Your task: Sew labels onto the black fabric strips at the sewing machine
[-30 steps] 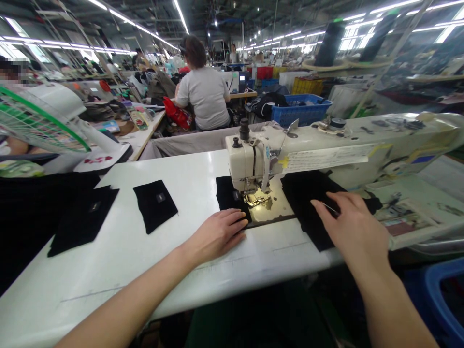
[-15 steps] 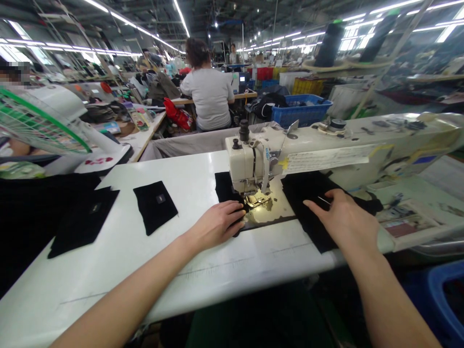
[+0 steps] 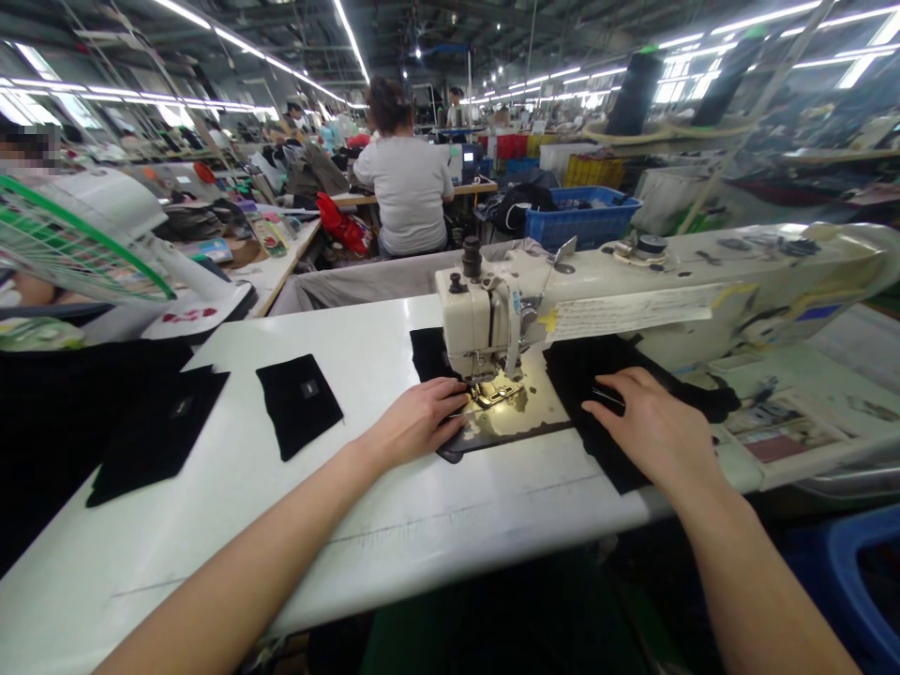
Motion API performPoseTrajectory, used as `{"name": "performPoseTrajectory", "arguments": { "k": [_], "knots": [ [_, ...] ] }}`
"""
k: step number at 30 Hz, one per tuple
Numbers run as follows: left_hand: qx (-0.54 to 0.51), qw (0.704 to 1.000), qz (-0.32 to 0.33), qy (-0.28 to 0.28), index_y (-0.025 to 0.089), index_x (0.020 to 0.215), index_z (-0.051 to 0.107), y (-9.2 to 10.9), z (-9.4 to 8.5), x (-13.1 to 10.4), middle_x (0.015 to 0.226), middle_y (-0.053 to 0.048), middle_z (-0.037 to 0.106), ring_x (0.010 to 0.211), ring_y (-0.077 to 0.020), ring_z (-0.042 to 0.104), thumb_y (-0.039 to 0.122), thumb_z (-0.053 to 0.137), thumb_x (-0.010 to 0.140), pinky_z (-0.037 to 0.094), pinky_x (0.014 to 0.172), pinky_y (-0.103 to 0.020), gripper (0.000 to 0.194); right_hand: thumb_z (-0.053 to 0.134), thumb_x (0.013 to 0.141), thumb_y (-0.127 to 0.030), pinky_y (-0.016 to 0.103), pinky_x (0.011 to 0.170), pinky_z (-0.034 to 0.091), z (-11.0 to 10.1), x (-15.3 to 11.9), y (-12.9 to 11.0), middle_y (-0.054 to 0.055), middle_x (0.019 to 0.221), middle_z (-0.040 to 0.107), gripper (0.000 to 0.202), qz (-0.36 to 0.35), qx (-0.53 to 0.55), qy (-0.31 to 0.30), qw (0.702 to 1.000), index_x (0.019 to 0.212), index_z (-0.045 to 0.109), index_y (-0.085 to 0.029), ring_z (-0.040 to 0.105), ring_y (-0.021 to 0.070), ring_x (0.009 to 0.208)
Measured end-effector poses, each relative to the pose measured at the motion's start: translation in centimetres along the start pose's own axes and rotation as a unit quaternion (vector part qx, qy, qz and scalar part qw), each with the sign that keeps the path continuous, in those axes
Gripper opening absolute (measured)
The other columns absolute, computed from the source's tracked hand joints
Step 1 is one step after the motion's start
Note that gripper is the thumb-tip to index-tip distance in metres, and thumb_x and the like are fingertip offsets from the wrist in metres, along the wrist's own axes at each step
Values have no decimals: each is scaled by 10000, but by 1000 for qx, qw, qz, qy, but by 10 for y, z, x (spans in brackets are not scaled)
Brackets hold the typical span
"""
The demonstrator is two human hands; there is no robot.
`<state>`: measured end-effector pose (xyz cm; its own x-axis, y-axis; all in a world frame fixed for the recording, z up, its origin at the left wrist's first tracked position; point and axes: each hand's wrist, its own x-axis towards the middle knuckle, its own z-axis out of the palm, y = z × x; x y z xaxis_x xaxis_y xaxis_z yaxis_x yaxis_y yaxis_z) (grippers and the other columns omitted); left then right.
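Observation:
My left hand (image 3: 414,422) is closed on the edge of a small black fabric piece (image 3: 427,354), left of the presser foot (image 3: 498,394) of a white sewing machine (image 3: 474,319). Part of that piece is hidden by the hand and the machine head. A fine line like thread runs between my left fingertips and the needle area. My right hand (image 3: 653,427) pinches a slim metal tool (image 3: 608,397) above black fabric (image 3: 577,366) right of the needle plate (image 3: 541,412). The tool's exact kind is hard to make out.
One labelled black patch (image 3: 299,408) lies on the white table (image 3: 380,328); a stack of similar black pieces (image 3: 161,436) is at the left edge. A fan (image 3: 84,239) stands far left. Ahead, a person (image 3: 412,187) sits facing away beside a blue basket (image 3: 583,214).
My left hand and the black piece have shifted slightly left, away from the needle, and a thread-like line now shows. My right hand has moved a little left with its tool.

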<state>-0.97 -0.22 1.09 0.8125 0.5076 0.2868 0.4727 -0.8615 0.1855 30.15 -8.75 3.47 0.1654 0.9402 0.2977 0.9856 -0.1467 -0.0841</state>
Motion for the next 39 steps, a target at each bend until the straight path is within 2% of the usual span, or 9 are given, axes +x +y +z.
{"name": "performPoseTrajectory", "arguments": {
  "k": [4,8,10,15,23,27,32,37,39],
  "knots": [
    [-6,1000,2,2,145,1184,673,-2,1,0,1260,-141,639,1179,-260,615,288,445,1027,545,1018,-436,312,701,902,-268,298,627,481,2,4,-2,-12,961,715,186,-11,21,-19,1000,1083,700,-220,704,197,871],
    [-11,1000,-10,20,156,1194,671,-1,4,-2,1262,-141,635,1165,-257,622,279,454,1020,551,1008,-447,304,634,941,-240,294,578,441,0,8,-5,-11,943,707,73,-17,-6,-39,999,963,702,-226,698,198,846],
    [-11,1000,-14,25,157,1201,669,0,6,-2,1261,-143,633,1161,-259,623,279,455,1019,552,1005,-453,307,633,947,-302,301,547,429,-1,9,-6,7,1022,689,113,-14,-21,-33,999,987,698,-219,690,200,815],
    [-3,1000,-14,26,151,1244,652,0,7,-2,1265,-150,625,1181,-262,607,288,452,1023,531,1031,-457,328,666,916,-445,318,545,447,0,10,-5,75,1297,602,443,11,-22,-10,1000,1274,616,-188,689,220,851],
    [2,1000,-19,21,149,1225,668,2,4,-1,1240,-150,635,1158,-259,617,290,445,1026,542,1010,-431,330,664,921,-322,278,589,408,-1,19,-9,-5,858,707,168,21,25,-80,996,1063,690,-237,689,202,803],
    [-2,999,-20,30,157,1246,656,1,5,-2,1245,-145,633,1146,-258,620,291,452,1023,549,999,-445,330,627,928,-293,272,570,410,-1,21,-10,20,1073,678,109,-8,15,-53,998,974,700,-227,679,172,789],
    [-2,999,-21,27,144,1233,661,1,4,-1,1228,-150,634,1144,-262,613,304,430,1030,549,994,-454,347,619,915,-354,322,627,475,0,22,-8,89,1272,615,347,-4,12,-36,999,1214,641,-181,691,209,823],
    [-3,999,-21,36,163,1201,679,1,3,-1,1213,-138,642,1140,-260,614,293,449,1021,548,986,-450,320,643,894,-325,304,633,462,3,29,-6,49,1000,710,271,9,39,-70,997,1132,678,-201,697,225,850],
    [-8,999,-21,38,167,1181,686,1,3,-1,1215,-136,640,1130,-255,617,286,451,1020,545,984,-439,309,647,893,-344,299,616,450,2,32,-7,49,985,712,245,12,37,-65,997,1089,685,-202,695,220,828]
  ]
}}
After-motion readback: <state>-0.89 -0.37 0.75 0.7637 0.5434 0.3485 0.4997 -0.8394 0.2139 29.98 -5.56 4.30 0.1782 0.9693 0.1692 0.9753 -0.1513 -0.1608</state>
